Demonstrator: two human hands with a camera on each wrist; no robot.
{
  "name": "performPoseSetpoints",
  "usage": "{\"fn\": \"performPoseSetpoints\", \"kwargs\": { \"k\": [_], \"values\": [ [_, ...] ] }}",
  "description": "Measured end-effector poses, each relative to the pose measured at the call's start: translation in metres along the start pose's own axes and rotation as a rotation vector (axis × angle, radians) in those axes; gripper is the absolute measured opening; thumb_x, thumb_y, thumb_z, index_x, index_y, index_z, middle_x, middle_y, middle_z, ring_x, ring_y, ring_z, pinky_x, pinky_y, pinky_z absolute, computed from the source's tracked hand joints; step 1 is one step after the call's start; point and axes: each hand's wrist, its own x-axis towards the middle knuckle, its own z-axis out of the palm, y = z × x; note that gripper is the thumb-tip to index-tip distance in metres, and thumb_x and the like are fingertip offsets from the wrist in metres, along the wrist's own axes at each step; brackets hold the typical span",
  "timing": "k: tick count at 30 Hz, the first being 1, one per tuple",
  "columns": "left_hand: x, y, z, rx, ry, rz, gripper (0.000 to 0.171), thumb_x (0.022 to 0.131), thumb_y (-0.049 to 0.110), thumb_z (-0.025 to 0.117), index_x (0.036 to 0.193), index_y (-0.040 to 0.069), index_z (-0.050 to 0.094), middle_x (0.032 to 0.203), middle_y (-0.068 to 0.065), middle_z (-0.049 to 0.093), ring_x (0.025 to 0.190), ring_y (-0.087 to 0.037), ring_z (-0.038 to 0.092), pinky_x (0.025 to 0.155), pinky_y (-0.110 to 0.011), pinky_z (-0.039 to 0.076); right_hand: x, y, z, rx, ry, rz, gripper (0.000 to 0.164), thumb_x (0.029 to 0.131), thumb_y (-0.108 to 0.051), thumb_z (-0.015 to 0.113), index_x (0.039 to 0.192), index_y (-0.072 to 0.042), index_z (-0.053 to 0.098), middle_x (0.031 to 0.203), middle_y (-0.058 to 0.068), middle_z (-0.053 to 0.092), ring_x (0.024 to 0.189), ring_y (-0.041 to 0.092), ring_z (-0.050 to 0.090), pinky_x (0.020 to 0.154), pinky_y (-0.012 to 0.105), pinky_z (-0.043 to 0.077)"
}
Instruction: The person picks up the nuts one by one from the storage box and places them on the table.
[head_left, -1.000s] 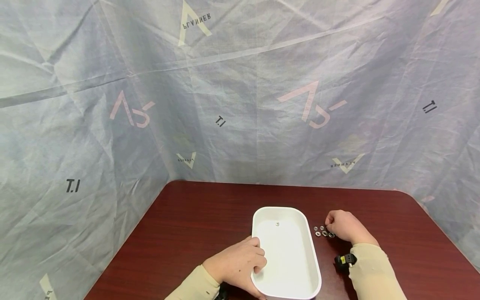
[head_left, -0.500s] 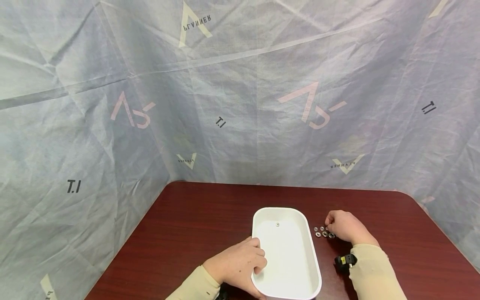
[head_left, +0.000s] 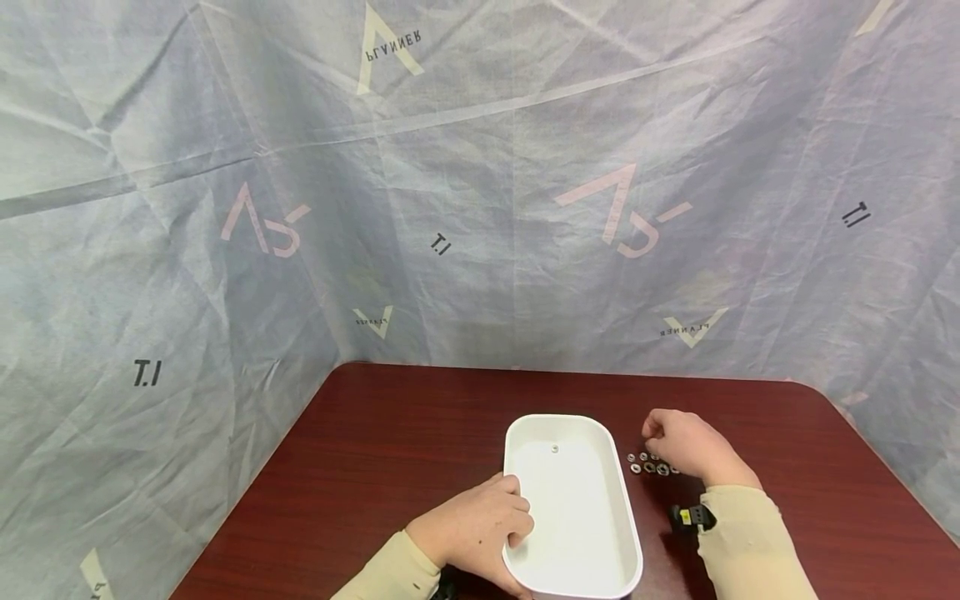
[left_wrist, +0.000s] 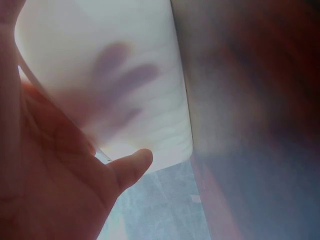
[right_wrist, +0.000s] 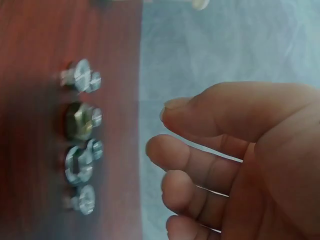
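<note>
My left hand (head_left: 480,529) grips the near left side of a white rectangular tub (head_left: 577,500), fingers curled over the rim and thumb outside. Through the translucent wall (left_wrist: 135,30) in the left wrist view, the fingers show as shadows. One small metal nut (head_left: 555,448) lies inside at the far end. Right of the tub, my right hand (head_left: 693,446) hovers over two rows of metal nuts (head_left: 649,467). In the right wrist view its fingers (right_wrist: 167,152) are loosely bent, thumb and index apart with nothing between. A brass-coloured hex nut (right_wrist: 79,121) sits among silver ones.
Everything stands on a dark red wooden table (head_left: 420,417) with rounded far corners. A printed grey cloth (head_left: 480,250) hangs behind it and along the sides. A black wrist device (head_left: 692,517) is strapped under the right sleeve.
My right hand has risen and shifted slightly left, away from the nuts it was touching. More nuts at the right end of the rows now show. The left hand and tub stay put.
</note>
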Motion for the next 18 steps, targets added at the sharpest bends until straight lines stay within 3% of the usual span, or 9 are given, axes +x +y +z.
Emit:
{"fn": "performPoseSetpoints", "kwargs": {
  "k": [18],
  "values": [
    [-0.001, -0.003, 0.004, -0.028, 0.01, 0.0, 0.07, 0.061, 0.078, 0.079, 0.065, 0.024, 0.033, 0.066, 0.018, 0.025, 0.075, -0.005, 0.028, 0.076, -0.02, 0.028, -0.013, -0.051, -0.016, -0.015, 0.009, -0.065, 0.012, 0.089, -0.018, 0.07, 0.1, -0.015, 0.067, 0.081, -0.005, 0.06, 0.065, 0.014, 0.053, 0.064, 0.039, 0.045]
  ]
}}
